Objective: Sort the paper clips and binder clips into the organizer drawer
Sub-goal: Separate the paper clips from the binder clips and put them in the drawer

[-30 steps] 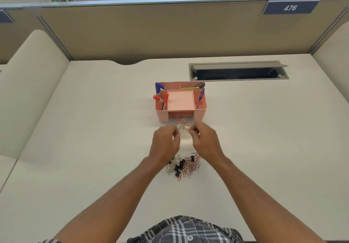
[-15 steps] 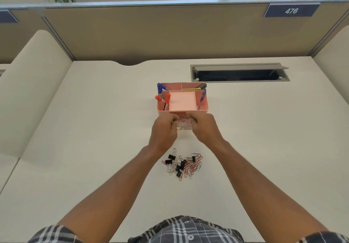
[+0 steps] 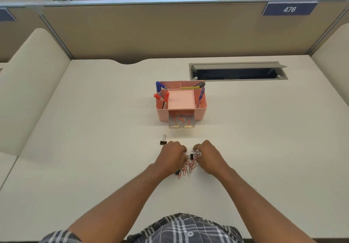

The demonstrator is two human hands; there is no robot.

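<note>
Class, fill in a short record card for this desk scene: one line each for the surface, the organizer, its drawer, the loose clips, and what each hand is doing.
surface: pale desk with a partition behind
organizer: pink desk organizer, pens and markers standing in its side slots
drawer: clear drawer pulled out at the front, some paper clips inside
loose clips: pile of clips between the hands; one black binder clip lying apart, to the left
left hand: left hand on the pile, fingers curled
right hand: right hand on the pile, fingers curled
</note>
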